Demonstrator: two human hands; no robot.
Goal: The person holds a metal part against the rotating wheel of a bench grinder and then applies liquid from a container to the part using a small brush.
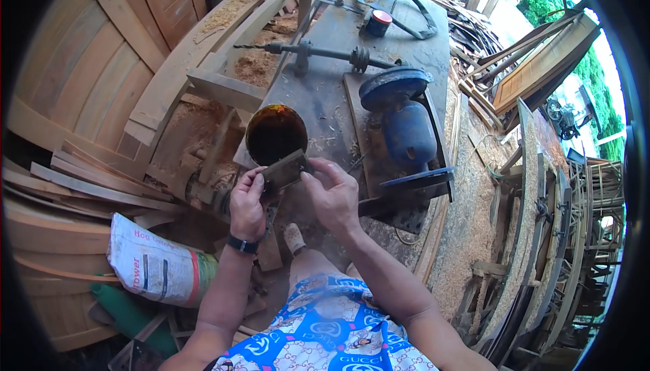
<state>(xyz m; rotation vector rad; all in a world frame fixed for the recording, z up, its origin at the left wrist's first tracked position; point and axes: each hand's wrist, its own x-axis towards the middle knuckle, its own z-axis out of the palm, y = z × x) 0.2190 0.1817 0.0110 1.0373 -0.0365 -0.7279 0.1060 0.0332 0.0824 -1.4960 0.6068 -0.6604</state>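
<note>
In front of me, a flat, dark rectangular plate (285, 170) is held up between both hands. My left hand (248, 205) is closed on its left end, thumb on top, with a dark band at the wrist. At the right end, my right hand (333, 195) pinches the plate between thumb and fingers. Just beyond it stands a round open can (279, 118) with yellow-orange stains round its rim and a dark inside. The plate overlaps the can's near edge in view; I cannot tell whether they touch.
Right of the can sits a blue motor (410, 135) with round discs. A shaft with a drill bit (271, 47) crosses the metal bench top (332, 90). Farther back are a red-topped tin (379, 24) and a curved black band (430, 22). At left lies a white sack (159, 266).
</note>
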